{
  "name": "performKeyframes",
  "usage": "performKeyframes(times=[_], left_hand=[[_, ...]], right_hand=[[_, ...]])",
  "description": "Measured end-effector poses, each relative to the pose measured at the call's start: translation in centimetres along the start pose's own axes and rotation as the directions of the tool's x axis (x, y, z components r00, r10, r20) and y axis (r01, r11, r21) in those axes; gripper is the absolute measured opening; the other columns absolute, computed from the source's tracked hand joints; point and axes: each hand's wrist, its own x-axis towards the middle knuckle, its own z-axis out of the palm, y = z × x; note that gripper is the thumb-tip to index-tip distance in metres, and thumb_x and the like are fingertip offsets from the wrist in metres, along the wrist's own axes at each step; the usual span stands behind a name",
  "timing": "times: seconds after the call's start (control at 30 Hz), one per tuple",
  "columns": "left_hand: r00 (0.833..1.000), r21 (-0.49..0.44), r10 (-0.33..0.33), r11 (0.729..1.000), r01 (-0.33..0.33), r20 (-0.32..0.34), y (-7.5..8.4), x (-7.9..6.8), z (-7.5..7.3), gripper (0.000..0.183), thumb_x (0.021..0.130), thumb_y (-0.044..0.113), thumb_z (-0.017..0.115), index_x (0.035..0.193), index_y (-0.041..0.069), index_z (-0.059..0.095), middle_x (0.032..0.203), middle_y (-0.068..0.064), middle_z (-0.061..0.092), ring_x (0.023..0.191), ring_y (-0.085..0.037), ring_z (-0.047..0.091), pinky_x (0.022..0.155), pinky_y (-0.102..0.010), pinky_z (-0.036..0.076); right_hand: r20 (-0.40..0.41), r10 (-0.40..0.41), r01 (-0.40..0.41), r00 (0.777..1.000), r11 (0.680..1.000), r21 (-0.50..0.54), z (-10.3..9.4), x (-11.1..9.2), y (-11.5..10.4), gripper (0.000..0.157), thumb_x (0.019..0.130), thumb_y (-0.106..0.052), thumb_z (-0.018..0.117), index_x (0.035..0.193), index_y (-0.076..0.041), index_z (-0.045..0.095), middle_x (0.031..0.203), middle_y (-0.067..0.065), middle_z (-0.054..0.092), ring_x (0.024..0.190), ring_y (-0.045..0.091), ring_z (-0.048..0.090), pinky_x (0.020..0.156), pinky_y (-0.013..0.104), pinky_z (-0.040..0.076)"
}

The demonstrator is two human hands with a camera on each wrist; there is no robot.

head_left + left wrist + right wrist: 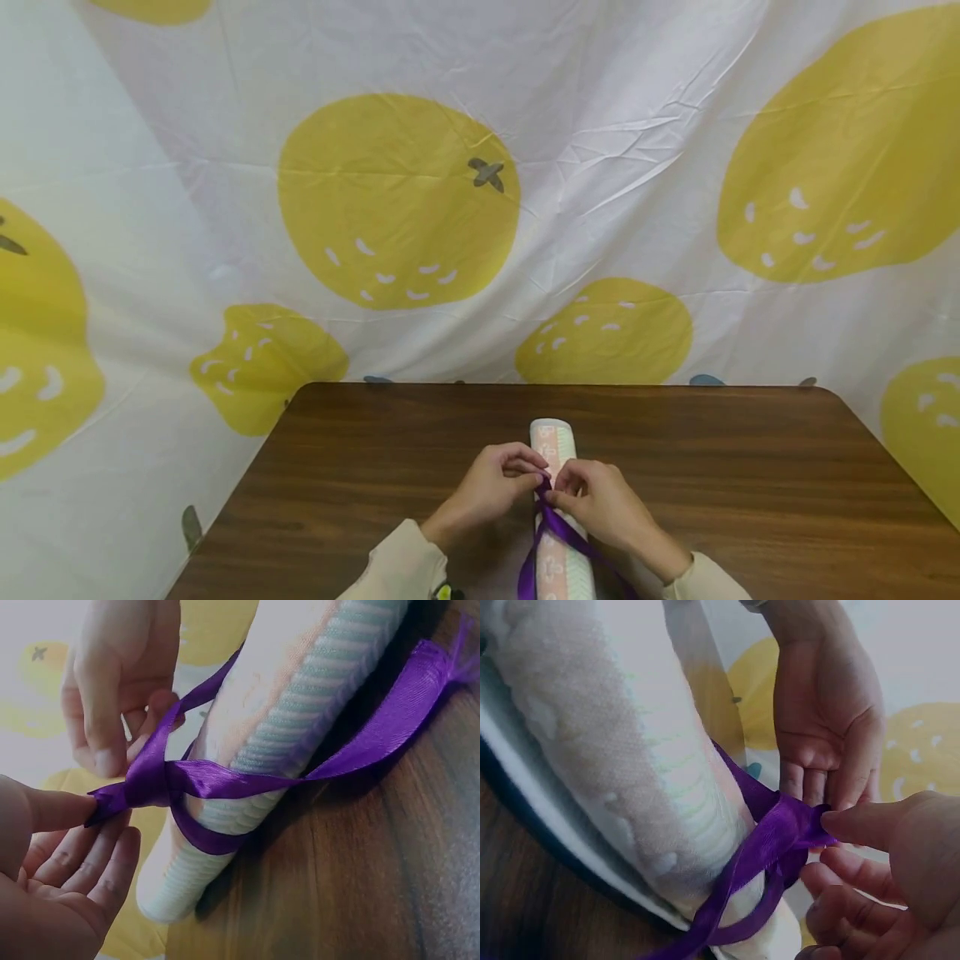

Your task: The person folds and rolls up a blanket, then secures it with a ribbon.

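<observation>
A patterned fabric roll in white, peach and green stands lengthwise before me on the table. Around it runs a shiny purple ribbon, crossed into a knot on top, with tails trailing down both sides. My left hand pinches the short ribbon end beside the knot between thumb and fingers, plain in the left wrist view. My right hand is opposite, its thumb tip at the knot in the right wrist view. Its other fingers are loosely bent below the ribbon, with a gap between them and the thumb.
The brown wooden table has rounded back corners. Behind and beside it hangs a white cloth printed with yellow fruit. One ribbon tail with a frayed tip hangs over the wood.
</observation>
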Motion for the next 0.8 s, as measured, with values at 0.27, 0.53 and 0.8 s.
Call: performKeyframes(times=[0.27,0.53,0.8], left_hand=[[0.999,-0.077,-0.038,0.996,0.037,-0.011,0.0,-0.1,0.0,0.012,0.089,-0.003,0.066,0.101,-0.004,0.069,0.094,-0.016,0.071,0.085,-0.017,0.069,0.080,-0.036,0.058],[0.999,-0.054,-0.009,0.998,0.012,0.051,-0.1,-0.3,0.2,0.014,0.091,-0.004,0.060,0.103,-0.002,0.068,0.094,-0.014,0.069,0.083,-0.013,0.066,0.078,-0.032,0.056],[0.989,0.107,0.067,0.991,-0.081,0.132,-0.2,-0.7,0.4,0.011,0.092,0.003,0.063,0.101,0.006,0.070,0.093,-0.009,0.070,0.080,-0.012,0.065,0.071,-0.020,0.051]], right_hand=[[0.105,-0.067,0.063,0.992,0.997,0.040,0.1,-1.6,0.6,0.023,0.088,-0.031,0.074,0.073,-0.020,0.061,0.065,-0.014,0.056,0.056,-0.002,0.048,0.048,0.020,0.043],[0.086,-0.095,0.092,0.992,0.995,0.032,0.2,-2.0,1.1,0.019,0.085,-0.017,0.076,0.073,-0.019,0.062,0.066,-0.015,0.056,0.058,-0.003,0.046,0.050,0.019,0.042],[0.056,-0.043,0.041,0.997,0.999,0.035,-0.2,-2.1,1.6,0.016,0.085,-0.014,0.076,0.076,-0.018,0.064,0.067,-0.013,0.058,0.058,-0.001,0.048,0.051,0.021,0.044]])
